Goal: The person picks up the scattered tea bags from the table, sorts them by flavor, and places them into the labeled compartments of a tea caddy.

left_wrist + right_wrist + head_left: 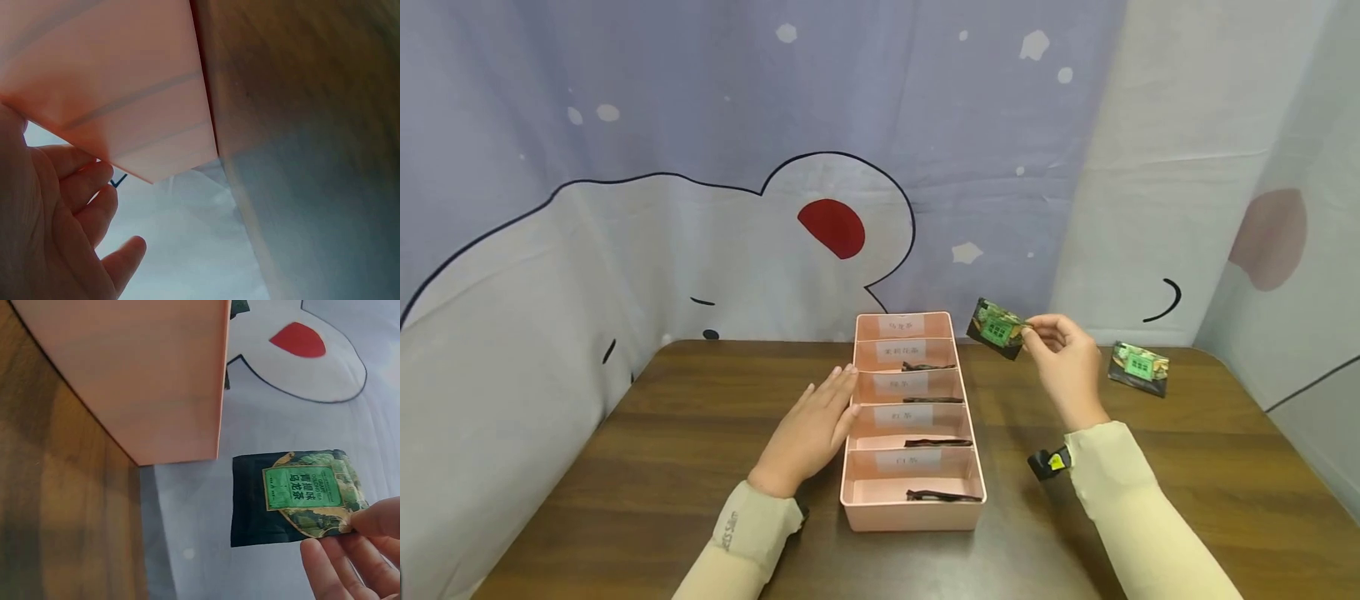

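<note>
My right hand [1063,362] pinches a dark green tea bag packet [997,329] by one corner, thumb against fingers. It is raised just right of the far end of a long pink divided box [913,518]. In the right wrist view, the packet [297,497] shows a bright green label with grape pictures, level with the box's end. My left hand [812,425] rests along the box's left rim with its fingers extended; the left wrist view has these fingers [87,187] at the pink side wall. Dark packets [943,496] stand in several compartments, while the farthest one shows none.
Another green tea packet [1138,368] lies on the wooden table [647,467] at the back right. White paper labels [908,459] mark the compartments' back walls. A printed curtain [722,250] hangs right behind the table's far edge.
</note>
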`<state>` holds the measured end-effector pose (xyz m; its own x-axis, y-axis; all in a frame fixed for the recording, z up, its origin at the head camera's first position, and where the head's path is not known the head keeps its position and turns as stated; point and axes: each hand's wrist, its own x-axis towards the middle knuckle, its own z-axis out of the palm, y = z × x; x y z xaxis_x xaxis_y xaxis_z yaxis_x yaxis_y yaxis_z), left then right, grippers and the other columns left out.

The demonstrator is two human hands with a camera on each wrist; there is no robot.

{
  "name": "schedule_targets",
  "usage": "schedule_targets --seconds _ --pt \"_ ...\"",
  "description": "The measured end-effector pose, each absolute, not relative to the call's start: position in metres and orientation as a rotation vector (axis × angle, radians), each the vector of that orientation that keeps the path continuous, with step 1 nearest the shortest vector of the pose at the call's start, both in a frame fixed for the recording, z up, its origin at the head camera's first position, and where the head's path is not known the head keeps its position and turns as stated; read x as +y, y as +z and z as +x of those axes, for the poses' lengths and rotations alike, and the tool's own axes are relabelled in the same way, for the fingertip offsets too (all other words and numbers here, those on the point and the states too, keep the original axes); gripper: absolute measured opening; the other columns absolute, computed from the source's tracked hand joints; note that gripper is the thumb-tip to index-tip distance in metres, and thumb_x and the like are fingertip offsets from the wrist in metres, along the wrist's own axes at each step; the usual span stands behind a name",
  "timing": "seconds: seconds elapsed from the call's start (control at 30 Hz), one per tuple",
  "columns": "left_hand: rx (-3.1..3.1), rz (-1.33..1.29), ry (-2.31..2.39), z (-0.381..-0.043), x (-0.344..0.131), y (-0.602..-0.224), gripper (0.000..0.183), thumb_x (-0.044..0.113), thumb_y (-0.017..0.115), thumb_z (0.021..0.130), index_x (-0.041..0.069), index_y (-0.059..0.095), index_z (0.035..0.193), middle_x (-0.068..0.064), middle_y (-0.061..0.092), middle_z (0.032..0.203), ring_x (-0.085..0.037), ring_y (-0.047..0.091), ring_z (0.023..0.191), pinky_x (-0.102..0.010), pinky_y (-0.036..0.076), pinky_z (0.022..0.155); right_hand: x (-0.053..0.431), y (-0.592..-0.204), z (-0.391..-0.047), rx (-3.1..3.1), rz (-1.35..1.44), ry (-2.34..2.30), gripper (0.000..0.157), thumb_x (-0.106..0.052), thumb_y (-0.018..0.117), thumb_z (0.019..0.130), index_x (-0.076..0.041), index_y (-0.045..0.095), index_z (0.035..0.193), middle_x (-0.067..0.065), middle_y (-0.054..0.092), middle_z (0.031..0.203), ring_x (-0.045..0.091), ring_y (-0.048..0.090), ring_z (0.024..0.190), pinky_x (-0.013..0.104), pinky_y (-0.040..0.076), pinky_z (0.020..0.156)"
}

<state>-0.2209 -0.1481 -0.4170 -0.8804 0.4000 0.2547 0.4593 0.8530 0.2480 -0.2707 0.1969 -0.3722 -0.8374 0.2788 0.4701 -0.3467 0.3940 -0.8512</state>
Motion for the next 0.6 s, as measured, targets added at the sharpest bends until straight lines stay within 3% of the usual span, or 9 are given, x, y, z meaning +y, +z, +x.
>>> schedule_targets --seconds 0.23,0.47,0.6 --pt "-2.835 -0.664 -0.447 -0.220 -0.148 -0.416 0.058 0.038 0.040 0.110 0.006 0.033 0.159 -0.009 0.032 0.164 -0.026 0.027 0.152 -0.053 0.024 0.122 0.182 -0.359 -0.280 -2.114 0.166 1.431 0.012 -0.006 0.067 0.096 0.003 0.071 0.103 0.019 0.074 0.096 -0.001 0.065 0.075 0.011 0.053 0.066" --pt "-2.839 -0.665 -0.441 -0.220 -0.148 -0.416 0.059 0.038 0.040 0.110 0.006 0.033 0.159 -0.008 0.031 0.164 -0.025 0.025 0.152 -0.052 0.023 0.122 0.169 -0.348 -0.287 -2.139 0.269 1.457 0.013 -0.007 0.065 0.098 0.004 0.070 0.104 0.019 0.073 0.098 0.031 0.073 0.086 0.013 0.055 0.072" --pt "-2.829 -0.668 -0.441 -0.220 -0.148 -0.416 0.058 0.038 0.041 0.110 0.006 0.034 0.159 -0.008 0.032 0.164 -0.024 0.026 0.152 -0.052 0.024 0.122 0.162 -0.345 -0.292 -2.141 0.331 1.458 0.011 -0.003 0.065 0.097 0.005 0.070 0.103 0.020 0.072 0.097 0.034 0.073 0.088 0.014 0.057 0.073"
